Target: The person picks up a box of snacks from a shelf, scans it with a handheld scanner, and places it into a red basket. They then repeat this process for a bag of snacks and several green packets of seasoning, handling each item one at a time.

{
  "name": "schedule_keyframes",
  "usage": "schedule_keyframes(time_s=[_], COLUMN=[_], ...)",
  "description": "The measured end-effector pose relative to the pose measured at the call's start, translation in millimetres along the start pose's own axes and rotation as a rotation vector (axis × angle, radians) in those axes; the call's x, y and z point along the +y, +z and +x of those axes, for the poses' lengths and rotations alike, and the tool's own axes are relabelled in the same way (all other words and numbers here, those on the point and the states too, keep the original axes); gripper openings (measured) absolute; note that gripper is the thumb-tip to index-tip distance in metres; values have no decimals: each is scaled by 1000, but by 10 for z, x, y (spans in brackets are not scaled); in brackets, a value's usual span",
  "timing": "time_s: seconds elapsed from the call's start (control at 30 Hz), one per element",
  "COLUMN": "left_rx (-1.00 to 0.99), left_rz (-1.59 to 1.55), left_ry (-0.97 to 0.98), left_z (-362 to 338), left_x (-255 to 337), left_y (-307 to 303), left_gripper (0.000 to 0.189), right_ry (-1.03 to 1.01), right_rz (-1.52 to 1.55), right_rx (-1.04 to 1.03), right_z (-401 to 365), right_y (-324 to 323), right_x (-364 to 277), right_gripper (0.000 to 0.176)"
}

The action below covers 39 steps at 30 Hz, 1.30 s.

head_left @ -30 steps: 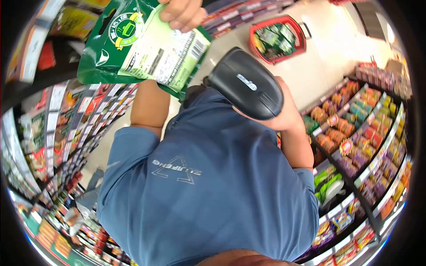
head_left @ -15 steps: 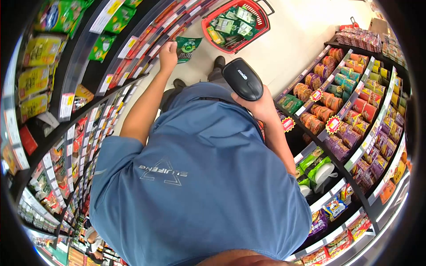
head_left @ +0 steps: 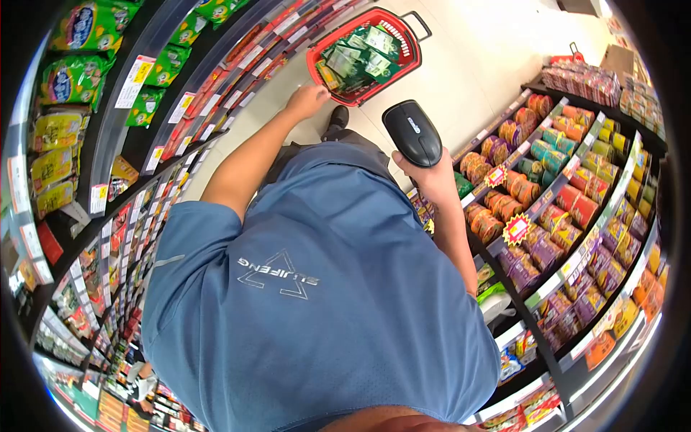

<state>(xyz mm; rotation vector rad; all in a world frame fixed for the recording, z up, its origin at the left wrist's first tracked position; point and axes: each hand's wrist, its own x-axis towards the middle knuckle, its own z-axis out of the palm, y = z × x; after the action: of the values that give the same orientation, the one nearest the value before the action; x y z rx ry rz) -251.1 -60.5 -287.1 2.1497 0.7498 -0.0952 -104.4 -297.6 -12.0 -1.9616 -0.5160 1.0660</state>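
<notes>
My left hand (head_left: 308,101) is at the near left side of a red shopping basket (head_left: 314,72), its fingers curled together. Whatever they may grip is hidden from me. Dark green packets (head_left: 378,39) with pale labels lie heaped in the basket, a yellow one (head_left: 328,75) among them. A black handheld barcode scanner (head_left: 412,133) is in my right hand (head_left: 433,176), which wraps round its lower end in front of my right hip.
Shelves of green snack bags (head_left: 75,79) and yellow packets (head_left: 56,133) rise on my left. On my right stands a tiered rack of cup noodles (head_left: 576,205). Pale tiled floor (head_left: 475,50) lies ahead. Another person (head_left: 142,385) shows at the lower left.
My left hand has moved right to the basket; the green packet it held is no longer distinct. The basket appears nearer and further left. My right hand still holds the scanner.
</notes>
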Motion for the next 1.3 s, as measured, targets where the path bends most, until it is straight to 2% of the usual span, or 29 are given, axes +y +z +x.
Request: schedule_keyframes(time_s=[0.03,0.07,0.23,0.3,0.37,0.5,0.6,0.63,0.67,0.7,0.73,0.77,0.83,0.87,0.9,0.97,1.0,1.03,1.1,1.13,1.23,1.27,1.3], left_rx=[-115,-146,-38,191,321,931,1428,1588,1702,1807,1895,1972,2030,2105,1993,2020,2009,2008,1950,2103,2159,2203,2202], left_rz=[-21,25,11,55,105,78,308,300,274,322,452,273,348,474,407,571,482,545,394,578,661,437,424], left_ry=[-29,-6,-16,67,27,194,307,347,306,430,468,485,370,244,112,-36,-124,-160,-184,-91,-16,76,91], left_z=[-98,-204,-839,-1091,-1347,-2043,-2681,-2869,-3074,-3270,-3464,-3584,-3882,-3913,-4095,-4133,-4127,-4134,-4155,-4083,-4060,-4013,-4006], left_x=[-7,-31,225,342,487,900,927,861,861,828,779,789,782,861,797,670,655,577,558,442,438,493,541], left_y=[-41,-111,-949,-1372,-1874,-2944,-3712,-3931,-4112,-4356,-4603,-4742,-5070,-5179,-5256,-5440,-5490,-5541,-5579,-5626,-5619,-5585,-5533], left_gripper=[26,26,26,24,24,18,15,14,14,16,20,25,35,29,49,53,61,66,74,45,46,52,52], right_ry=[2,-26,-115,-79,-132,-122,-260,-290,-246,-266,-271,-273,-332,-348,-362,-311,-349,-356,-297,-304,-302,-306,-304], right_rz=[2,-4,3,-50,-78,-83,-11,-20,-74,-36,-43,-50,-46,-16,-9,21,24,30,6,20,72,78,73], right_rx=[-29,-54,-196,-246,-250,-300,-325,-343,-346,-374,-398,-419,-437,-418,-408,-444,-421,-407,-423,-410,-346,-330,-315], right_z=[58,122,410,526,577,612,503,457,421,312,262,217,169,104,25,-109,-151,-204,-321,-365,-577,-605,-625], right_y=[2,14,138,218,361,726,1180,1319,1419,1589,1723,1848,2107,2223,2335,2523,2628,2685,2796,2856,2983,3011,3030], right_x=[2,23,-100,-162,-280,-449,-559,-593,-589,-682,-692,-673,-586,-570,-591,-624,-596,-579,-581,-554,-601,-589,-565], right_gripper=[22,22,22,27,26,22,17,16,16,16,16,16,17,17,17,18,18,18,18,19,12,12,13])
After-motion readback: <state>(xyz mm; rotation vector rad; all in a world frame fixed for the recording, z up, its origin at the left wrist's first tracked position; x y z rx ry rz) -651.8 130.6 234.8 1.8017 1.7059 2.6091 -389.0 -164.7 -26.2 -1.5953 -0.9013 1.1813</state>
